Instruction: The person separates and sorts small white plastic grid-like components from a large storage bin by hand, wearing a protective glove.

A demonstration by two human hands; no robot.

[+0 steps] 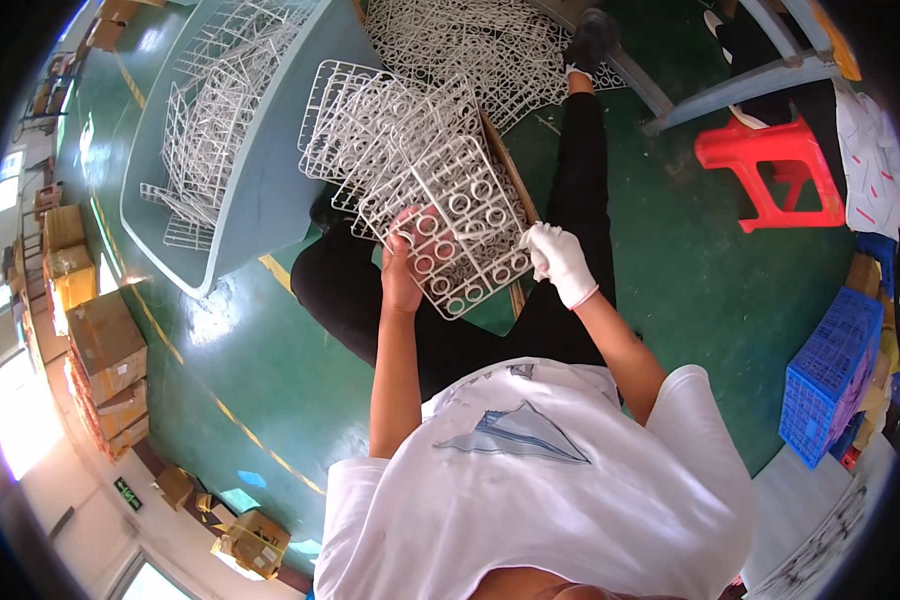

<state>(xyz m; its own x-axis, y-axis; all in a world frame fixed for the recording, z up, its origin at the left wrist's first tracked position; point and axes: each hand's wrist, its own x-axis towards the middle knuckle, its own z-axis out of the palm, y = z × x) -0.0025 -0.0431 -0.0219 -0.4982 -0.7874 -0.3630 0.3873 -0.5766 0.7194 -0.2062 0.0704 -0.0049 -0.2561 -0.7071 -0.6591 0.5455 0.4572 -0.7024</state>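
A white plastic moulded frame with several rings (457, 240) is tilted up in front of my lap. My bare left hand (401, 268) grips its left edge, and the fingers show through the openings. My right hand (561, 262) wears a white glove and is closed at the frame's right edge; its fingertips are partly hidden. Just beyond lies a heap of similar white frames (395, 125), piled on a cardboard box (508, 165) of which only an edge shows between my legs.
On the left stands a big grey-blue bin (270, 190) holding more white frames (235, 120). Another pile of frames (470, 45) covers the floor ahead. To the right are a red stool (770, 165), a metal leg frame (740, 95) and a blue crate (832, 375). Cardboard boxes (108, 340) line the left wall.
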